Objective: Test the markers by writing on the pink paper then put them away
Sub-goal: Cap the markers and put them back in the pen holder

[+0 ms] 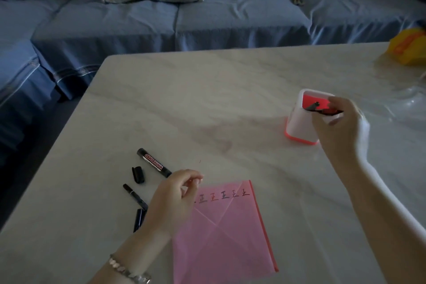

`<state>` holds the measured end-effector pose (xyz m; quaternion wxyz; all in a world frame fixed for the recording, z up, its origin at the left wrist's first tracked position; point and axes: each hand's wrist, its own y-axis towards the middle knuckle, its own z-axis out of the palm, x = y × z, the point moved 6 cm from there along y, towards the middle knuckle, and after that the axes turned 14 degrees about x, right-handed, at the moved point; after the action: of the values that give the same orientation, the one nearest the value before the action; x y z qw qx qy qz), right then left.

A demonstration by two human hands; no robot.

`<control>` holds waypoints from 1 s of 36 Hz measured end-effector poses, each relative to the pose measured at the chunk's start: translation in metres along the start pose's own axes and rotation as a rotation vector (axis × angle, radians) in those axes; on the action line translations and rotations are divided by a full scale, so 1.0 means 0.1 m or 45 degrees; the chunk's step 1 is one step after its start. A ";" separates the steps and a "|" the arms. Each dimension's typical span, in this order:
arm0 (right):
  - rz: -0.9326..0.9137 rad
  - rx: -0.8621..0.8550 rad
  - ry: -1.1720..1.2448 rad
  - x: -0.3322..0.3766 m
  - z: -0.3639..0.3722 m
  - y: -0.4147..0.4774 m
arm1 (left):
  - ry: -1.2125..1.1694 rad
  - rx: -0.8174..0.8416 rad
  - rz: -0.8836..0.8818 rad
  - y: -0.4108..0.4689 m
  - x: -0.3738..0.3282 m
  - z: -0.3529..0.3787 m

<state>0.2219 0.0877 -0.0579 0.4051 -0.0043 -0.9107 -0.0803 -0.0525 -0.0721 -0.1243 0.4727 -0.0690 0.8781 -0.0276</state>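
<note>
Black markers (154,163) and a loose cap (137,175) lie left on the counter (207,99); beside them our left hand (171,198) hangs loosely curled, holding nothing, over the pink paper's (221,237) corner. Our right hand (340,124) grips a red marker (328,111) at the white holder's (298,125) mouth

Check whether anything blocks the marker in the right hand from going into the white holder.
Nothing visible does. The right hand holds the red-and-black marker directly over the open top of the white plastic pen holder with red inside; no lid covers it.
</note>
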 end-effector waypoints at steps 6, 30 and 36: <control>-0.342 0.165 0.026 0.32 0.38 -0.69 | 0.170 -0.120 -0.132 -0.10 0.31 -0.30; -0.297 1.293 -0.506 1.27 2.68 -1.13 | 0.372 -0.277 -0.343 -0.10 0.83 -0.95; -0.281 1.181 -0.146 1.04 2.01 -1.06 | 0.874 -0.027 -0.583 0.21 0.93 -0.77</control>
<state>-0.0038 0.0076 -0.1281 0.3024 0.2692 -0.8664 0.2923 -0.1691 -0.0667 -0.1608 0.1332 -0.2544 0.9469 -0.1444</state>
